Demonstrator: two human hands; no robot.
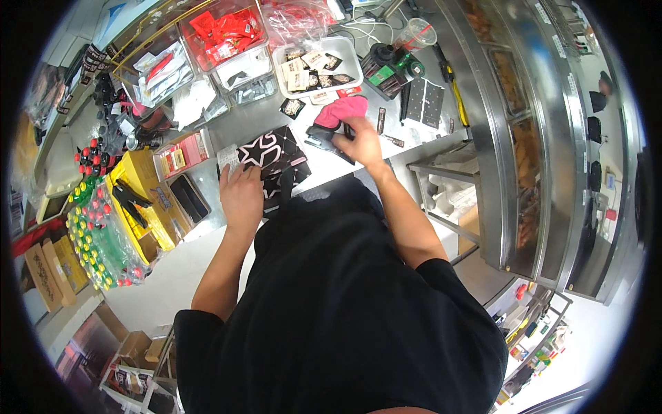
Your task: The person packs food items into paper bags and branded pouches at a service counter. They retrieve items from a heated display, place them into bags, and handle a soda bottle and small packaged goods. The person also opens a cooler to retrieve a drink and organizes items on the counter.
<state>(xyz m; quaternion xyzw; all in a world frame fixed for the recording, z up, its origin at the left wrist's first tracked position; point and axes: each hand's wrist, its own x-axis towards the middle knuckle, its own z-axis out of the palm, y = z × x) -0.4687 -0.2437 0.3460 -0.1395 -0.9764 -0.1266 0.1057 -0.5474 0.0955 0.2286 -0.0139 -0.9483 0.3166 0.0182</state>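
Observation:
A black bag with pink-and-white star and letter patterns (276,150) lies flat at the counter's front edge. My left hand (242,194) holds down its left side, fingers over the edge beside a printed receipt slip (228,157). Farther right, my right hand (363,142) is slightly blurred, its fingers curled at a dark object (331,138) that I cannot make out fully. A pink cloth with dark trim (344,109) touches that object just beyond my fingers. Small black stickers or strips (381,120) are scattered right of the hand.
Behind stand a white tray of black and cream packets (351,72) and a clear bin of red sachets (225,39). A phone (190,198) and a yellow carton (139,196) are left. Rightward are a black organizer (380,72), a cup (416,35) and a steel food-display unit (496,196).

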